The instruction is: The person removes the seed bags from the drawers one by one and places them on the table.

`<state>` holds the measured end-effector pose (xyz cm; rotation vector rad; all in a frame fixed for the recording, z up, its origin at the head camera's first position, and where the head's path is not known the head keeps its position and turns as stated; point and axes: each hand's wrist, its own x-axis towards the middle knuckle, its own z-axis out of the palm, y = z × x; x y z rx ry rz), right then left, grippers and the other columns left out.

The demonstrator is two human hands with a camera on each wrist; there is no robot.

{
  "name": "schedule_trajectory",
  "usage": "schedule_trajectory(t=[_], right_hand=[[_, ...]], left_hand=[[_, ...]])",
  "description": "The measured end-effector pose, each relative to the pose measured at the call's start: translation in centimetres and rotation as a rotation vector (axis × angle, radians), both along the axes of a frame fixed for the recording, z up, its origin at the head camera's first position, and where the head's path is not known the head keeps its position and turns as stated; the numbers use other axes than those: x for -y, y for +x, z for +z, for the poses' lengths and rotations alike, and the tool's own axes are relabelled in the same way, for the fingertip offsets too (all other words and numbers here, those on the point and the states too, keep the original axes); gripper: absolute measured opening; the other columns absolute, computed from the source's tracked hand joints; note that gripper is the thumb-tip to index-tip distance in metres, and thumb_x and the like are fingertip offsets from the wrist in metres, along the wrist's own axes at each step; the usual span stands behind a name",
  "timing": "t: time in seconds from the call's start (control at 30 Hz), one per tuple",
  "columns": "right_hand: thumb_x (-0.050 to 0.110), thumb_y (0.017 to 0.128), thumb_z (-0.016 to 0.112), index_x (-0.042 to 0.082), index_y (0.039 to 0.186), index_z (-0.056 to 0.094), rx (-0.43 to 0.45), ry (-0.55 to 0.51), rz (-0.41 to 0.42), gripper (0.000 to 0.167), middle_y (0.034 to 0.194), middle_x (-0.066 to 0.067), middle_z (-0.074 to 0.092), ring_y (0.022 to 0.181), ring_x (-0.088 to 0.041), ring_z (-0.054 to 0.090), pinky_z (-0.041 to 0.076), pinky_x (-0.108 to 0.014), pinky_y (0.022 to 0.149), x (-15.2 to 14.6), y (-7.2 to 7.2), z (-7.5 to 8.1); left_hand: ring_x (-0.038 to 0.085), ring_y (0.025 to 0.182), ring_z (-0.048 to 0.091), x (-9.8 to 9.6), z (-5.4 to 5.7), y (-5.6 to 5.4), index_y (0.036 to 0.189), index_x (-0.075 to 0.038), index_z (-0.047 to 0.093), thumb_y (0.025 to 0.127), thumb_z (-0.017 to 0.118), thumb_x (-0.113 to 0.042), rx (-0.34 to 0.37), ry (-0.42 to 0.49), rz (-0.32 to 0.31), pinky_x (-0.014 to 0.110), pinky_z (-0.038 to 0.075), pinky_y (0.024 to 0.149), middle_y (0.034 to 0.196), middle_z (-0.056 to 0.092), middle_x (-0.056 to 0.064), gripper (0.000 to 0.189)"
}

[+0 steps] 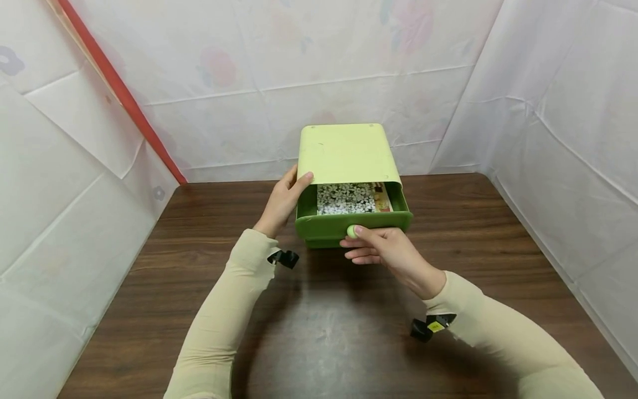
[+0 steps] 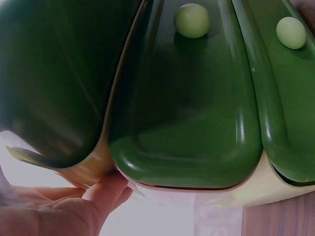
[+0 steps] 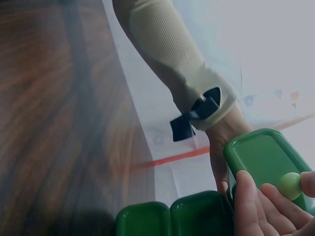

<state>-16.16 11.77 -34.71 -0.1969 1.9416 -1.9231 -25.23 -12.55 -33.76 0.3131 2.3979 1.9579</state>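
Note:
A small drawer cabinet (image 1: pixel 349 152) with a pale yellow-green shell stands toward the back of the table. Its green top drawer (image 1: pixel 324 226) is pulled partway out. Inside lie a black-and-white flower-patterned item (image 1: pixel 346 198) and a strip of coloured print (image 1: pixel 382 198). My right hand (image 1: pixel 391 249) pinches the round pale-green drawer knob (image 1: pixel 351 231) between thumb and forefinger, its other fingers extended below. Against the cabinet's left side rests my left hand (image 1: pixel 283 200), thumb over the top edge. In the left wrist view, the middle drawer (image 2: pixel 187 108) and bottom drawer (image 2: pixel 290 93) are closed.
The brown wood-grain table (image 1: pixel 199 249) lies under both forearms. White patterned sheeting (image 1: pixel 279 55) hangs behind the cabinet and along both sides. A red strip (image 1: pixel 124 94) runs down the sheeting at the back left. Black wrist mounts (image 1: pixel 284 258) sit at both cuffs.

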Motion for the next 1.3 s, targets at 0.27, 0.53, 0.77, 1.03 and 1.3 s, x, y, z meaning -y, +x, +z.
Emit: schedule_trajectory(t=[0.27,0.53,0.77,1.03,1.3], right_hand=[[0.035,0.1,0.058,-0.006,0.123,0.065,-0.019,-0.03,0.007,0.048,0.113,-0.021,0.071,0.086,-0.017,0.074,0.06,-0.038,0.08,-0.3,2.0,-0.6],[0.029,0.102,0.055,-0.012,0.126,0.06,-0.027,-0.039,0.026,0.048,0.116,-0.024,0.069,0.086,-0.015,0.074,0.06,-0.038,0.08,-0.5,3.1,-1.3],[0.025,0.102,0.055,-0.015,0.124,0.06,-0.048,-0.034,0.017,0.045,0.115,-0.025,0.069,0.088,-0.017,0.074,0.06,-0.04,0.081,-0.4,3.5,-1.9],[0.026,0.101,0.056,-0.012,0.123,0.062,-0.052,-0.039,0.013,0.044,0.115,-0.025,0.069,0.089,-0.018,0.074,0.059,-0.044,0.083,-0.5,3.5,-2.4],[0.026,0.101,0.056,-0.013,0.122,0.062,-0.061,-0.043,0.014,0.044,0.114,-0.025,0.069,0.09,-0.018,0.074,0.06,-0.04,0.081,-0.5,3.5,-2.6]], left_hand=[[0.023,0.139,0.042,-0.2,0.0,0.1,0.158,-0.026,0.021,0.095,0.056,-0.054,0.015,0.003,-0.008,0.046,0.039,0.112,0.158,0.034,0.004,0.077],[0.024,0.135,0.047,-0.4,-0.1,0.0,0.157,-0.027,0.021,0.094,0.057,-0.055,0.015,0.03,-0.01,0.046,0.043,0.108,0.156,0.036,0.005,0.078],[0.024,0.136,0.045,-0.5,-0.2,0.2,0.157,-0.027,0.021,0.094,0.057,-0.055,0.004,0.027,-0.004,0.046,0.044,0.108,0.158,0.034,0.005,0.078],[0.023,0.138,0.044,-0.3,-0.6,0.2,0.157,-0.029,0.021,0.093,0.057,-0.058,-0.012,0.035,-0.004,0.046,0.044,0.107,0.159,0.033,0.004,0.079],[0.024,0.14,0.041,-0.5,-0.7,0.4,0.158,-0.026,0.019,0.095,0.055,-0.056,-0.019,0.036,0.008,0.045,0.042,0.11,0.159,0.031,0.005,0.079]])
